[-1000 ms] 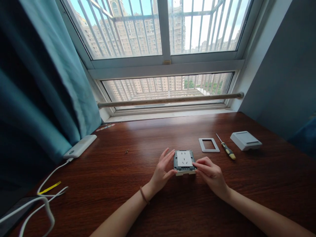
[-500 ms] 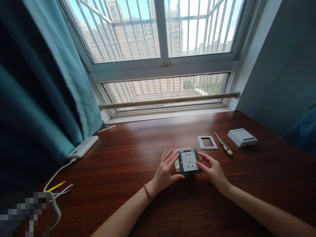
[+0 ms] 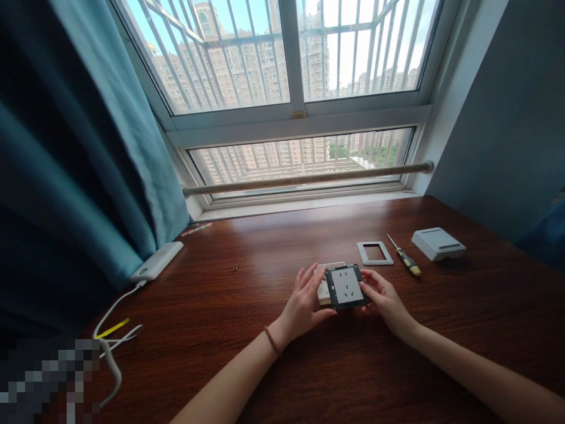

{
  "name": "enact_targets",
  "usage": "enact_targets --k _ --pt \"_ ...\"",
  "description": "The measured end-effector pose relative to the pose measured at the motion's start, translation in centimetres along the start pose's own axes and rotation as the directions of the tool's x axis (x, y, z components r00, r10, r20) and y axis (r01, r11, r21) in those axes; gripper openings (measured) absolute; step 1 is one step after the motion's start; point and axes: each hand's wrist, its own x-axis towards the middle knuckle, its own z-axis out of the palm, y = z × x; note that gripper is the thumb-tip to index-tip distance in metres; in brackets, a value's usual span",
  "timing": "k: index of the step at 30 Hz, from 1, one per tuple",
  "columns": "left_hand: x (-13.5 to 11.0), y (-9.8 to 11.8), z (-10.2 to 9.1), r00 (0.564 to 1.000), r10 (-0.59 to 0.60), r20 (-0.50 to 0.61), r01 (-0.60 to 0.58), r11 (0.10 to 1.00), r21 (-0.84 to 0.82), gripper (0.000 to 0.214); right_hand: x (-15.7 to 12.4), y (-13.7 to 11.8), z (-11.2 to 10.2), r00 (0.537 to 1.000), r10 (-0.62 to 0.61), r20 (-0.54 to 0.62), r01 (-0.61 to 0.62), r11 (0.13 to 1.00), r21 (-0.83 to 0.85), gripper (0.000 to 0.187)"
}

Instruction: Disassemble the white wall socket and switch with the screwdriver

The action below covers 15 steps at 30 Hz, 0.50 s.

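Both my hands hold a wall socket module [image 3: 346,286], a white face in a dark grey frame, lifted just above the wooden desk [image 3: 273,353]. My left hand [image 3: 304,306] grips its left edge, fingers partly spread. My right hand [image 3: 385,299] grips its right edge. A cream back box [image 3: 324,281] lies on the desk under and behind the module, mostly hidden by it and by my left fingers.
A grey cover frame [image 3: 375,253], a yellow-handled screwdriver [image 3: 405,262] and a white box [image 3: 438,243] lie at the right. Two small screws [image 3: 236,268] lie left of centre. A white power bank [image 3: 159,261] with a cable sits by the blue curtain [image 3: 88,165].
The socket module came off the cream back box and shifted to the right, held up in both hands. The back box stayed on the desk.
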Motion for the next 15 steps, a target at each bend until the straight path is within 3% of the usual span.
enact_targets --k 4,8,15 --pt "-0.1 -0.2 0.3 0.999 -0.047 -0.007 0.047 0.999 0.002 0.076 0.9 -1.7 -1.4 0.997 -0.012 -0.074 0.012 1.0 0.012 0.043" --pt "-0.1 -0.5 0.6 0.998 -0.067 -0.018 0.067 0.998 0.003 0.066 1.4 -2.6 -4.1 0.99 0.039 -0.135 -0.042 0.999 -0.023 0.042" --pt "-0.1 -0.9 1.0 0.982 -0.19 -0.003 0.189 0.979 -0.081 0.087 0.1 -1.1 -8.2 0.959 0.138 -0.248 -0.156 0.986 -0.056 0.037"
